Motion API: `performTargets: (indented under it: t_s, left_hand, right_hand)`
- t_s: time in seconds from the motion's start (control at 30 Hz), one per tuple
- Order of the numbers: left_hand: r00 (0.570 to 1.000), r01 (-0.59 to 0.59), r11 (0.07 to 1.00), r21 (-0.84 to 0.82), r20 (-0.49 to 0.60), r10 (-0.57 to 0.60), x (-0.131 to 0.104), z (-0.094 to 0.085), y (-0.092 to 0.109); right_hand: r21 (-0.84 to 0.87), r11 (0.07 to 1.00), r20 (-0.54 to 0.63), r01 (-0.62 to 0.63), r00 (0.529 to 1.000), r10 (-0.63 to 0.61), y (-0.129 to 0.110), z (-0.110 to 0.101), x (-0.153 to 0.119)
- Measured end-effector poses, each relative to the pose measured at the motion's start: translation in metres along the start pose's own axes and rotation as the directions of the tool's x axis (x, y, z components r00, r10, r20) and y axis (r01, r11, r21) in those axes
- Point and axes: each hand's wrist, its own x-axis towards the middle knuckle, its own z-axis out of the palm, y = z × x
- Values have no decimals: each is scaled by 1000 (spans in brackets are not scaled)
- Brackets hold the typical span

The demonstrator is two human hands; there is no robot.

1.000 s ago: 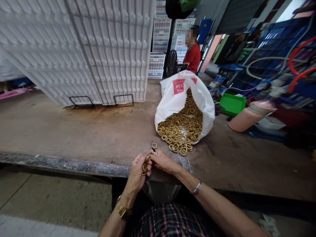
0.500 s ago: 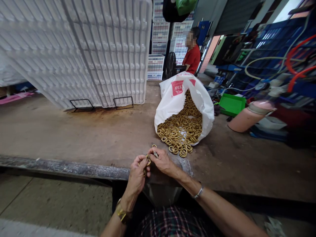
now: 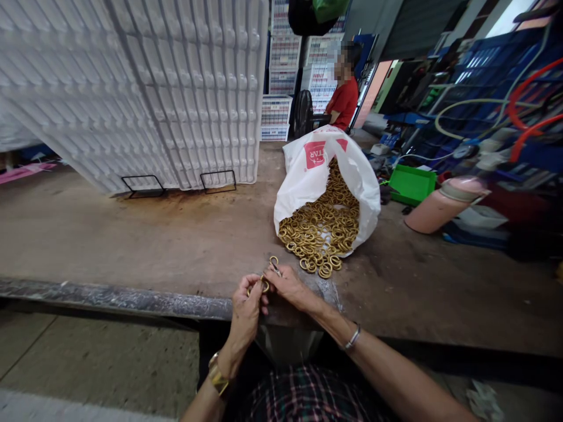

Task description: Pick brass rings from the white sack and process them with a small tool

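Observation:
Near the front edge of the workbench (image 3: pixel 176 234), my left hand (image 3: pixel 244 308) is closed around a brass-coloured ring (image 3: pixel 265 286). Against that ring rest the fingertips of my right hand (image 3: pixel 291 288), which also grips a small slim metal tool (image 3: pixel 275 269); its exact kind is too small to make out. Just beyond my fingers a single loose ring (image 3: pixel 274 259) lies on the wood. A white sack (image 3: pixel 299 190) lies on its side farther back, and a heap of brass-coloured rings (image 3: pixel 319 237) spills from its mouth towards me.
At the left, ribbed translucent plastic trays (image 3: pixel 193 94) stand upright on wire supports (image 3: pixel 219 180). A pink bottle (image 3: pixel 433 208) and a green tray (image 3: pixel 412 183) are at the right. Beyond the bench sits a person in red (image 3: pixel 345 102), near stacked crates (image 3: pixel 281 82).
My hands stay together at the ring, with only slight finger movement. The metal tool in my right hand has tilted a little. The whole view has shifted slightly.

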Motion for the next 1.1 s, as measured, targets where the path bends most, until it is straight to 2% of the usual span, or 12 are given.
performTargets:
  t_s: [0.1,0.23,0.73,0.8,0.9,1.0,1.1]
  left_hand:
    - [996,72,994,-83,57,-68,-1,-1,3]
    - [994,88,990,-114,71,-80,-2,-2,4]
    - [986,152,957,-246,106,-129,-3,-7,8]
    - [987,154,953,-260,95,-133,-2,-8,7]
    - [987,159,948,-276,75,-144,-2,-8,5]
    - [989,145,950,-277,63,-132,-2,-7,4]
    - [991,129,956,-265,64,-116,-3,-6,5]
  right_hand:
    - [-40,998,-16,55,998,-56,2,2,2]
    - [-77,995,-37,68,997,-71,2,3,2]
    - [24,995,8,100,995,-100,0,5,3]
    - [-36,997,-39,71,997,-73,3,5,3]
    - [-280,955,-61,98,991,-120,8,4,1]
    - [-547,815,42,192,978,-202,10,6,-5]
    - [-676,709,99,202,978,-183,10,7,-9]
